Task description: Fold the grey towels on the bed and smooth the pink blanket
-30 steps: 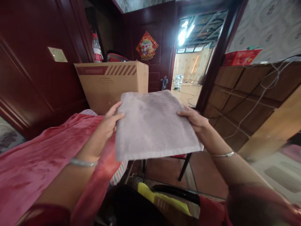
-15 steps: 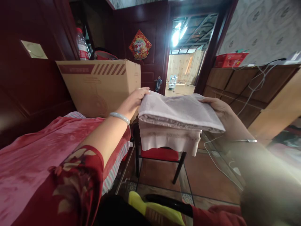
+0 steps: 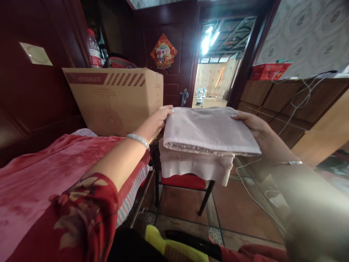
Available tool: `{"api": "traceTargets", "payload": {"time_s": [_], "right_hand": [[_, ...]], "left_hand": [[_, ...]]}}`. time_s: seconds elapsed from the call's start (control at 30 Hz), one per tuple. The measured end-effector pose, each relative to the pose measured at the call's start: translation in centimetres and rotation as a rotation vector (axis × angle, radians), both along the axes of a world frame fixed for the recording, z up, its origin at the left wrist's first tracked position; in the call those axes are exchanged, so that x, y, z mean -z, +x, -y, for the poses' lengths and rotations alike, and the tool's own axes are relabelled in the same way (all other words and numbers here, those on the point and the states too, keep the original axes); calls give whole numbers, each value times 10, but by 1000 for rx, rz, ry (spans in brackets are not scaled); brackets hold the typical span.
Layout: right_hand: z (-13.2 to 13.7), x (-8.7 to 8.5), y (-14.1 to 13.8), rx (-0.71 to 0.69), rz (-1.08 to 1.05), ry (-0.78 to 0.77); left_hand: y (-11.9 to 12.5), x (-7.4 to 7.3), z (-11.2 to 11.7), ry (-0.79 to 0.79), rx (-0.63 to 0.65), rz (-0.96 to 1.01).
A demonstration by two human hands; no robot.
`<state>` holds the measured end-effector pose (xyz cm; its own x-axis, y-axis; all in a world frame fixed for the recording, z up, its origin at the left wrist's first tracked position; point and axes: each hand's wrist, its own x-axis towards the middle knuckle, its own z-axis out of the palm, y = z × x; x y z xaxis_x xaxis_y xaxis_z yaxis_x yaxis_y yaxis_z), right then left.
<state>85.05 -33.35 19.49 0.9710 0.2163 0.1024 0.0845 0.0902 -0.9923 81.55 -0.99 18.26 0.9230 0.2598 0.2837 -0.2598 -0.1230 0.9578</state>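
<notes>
A folded pale mauve towel [image 3: 209, 129] lies flat on top of another folded, lighter cloth [image 3: 193, 165], both stacked on a red-seated stool [image 3: 182, 181] with black legs. My left hand [image 3: 156, 118] grips the towel's left edge, fingers curled over it. My right hand [image 3: 252, 123] holds the towel's right edge, thumb on top. Both wrists wear bangles, and my left arm has a red floral sleeve.
A large cardboard box [image 3: 114, 100] stands behind the stool, with a water bottle [image 3: 94, 52] behind it. A bed with a pink-red blanket [image 3: 46, 174] fills the left. Wooden cabinets [image 3: 289, 102] with trailing cables line the right. An open doorway [image 3: 215, 78] lies ahead.
The towel, held up in the air one second ago, has been lowered onto the cloth stack on the stool. Both hands went forward with it and still hold its edges.
</notes>
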Motion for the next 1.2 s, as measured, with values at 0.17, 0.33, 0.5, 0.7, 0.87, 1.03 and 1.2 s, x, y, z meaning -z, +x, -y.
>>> {"api": "traceTargets", "payload": {"time_s": [0.17, 0.33, 0.5, 0.7, 0.87, 1.03, 1.2], "right_hand": [[16, 62, 6, -130, -167, 35], [24, 83, 19, -75, -63, 30], [21, 84, 8, -67, -14, 67], [18, 88, 2, -74, -95, 33], [22, 85, 3, -97, -9, 10], [23, 84, -2, -148, -75, 29], [24, 85, -4, -134, -31, 17]], "left_hand": [[-16, 59, 9, -108, -22, -196], [-21, 64, 9, -91, -5, -125], [-34, 60, 8, 2, -31, -18], [-43, 62, 8, 253, -101, -74], [-46, 62, 12, 238, -108, 28], [-48, 66, 12, 355, -178, 44], [-47, 71, 11, 401, -190, 121]]}}
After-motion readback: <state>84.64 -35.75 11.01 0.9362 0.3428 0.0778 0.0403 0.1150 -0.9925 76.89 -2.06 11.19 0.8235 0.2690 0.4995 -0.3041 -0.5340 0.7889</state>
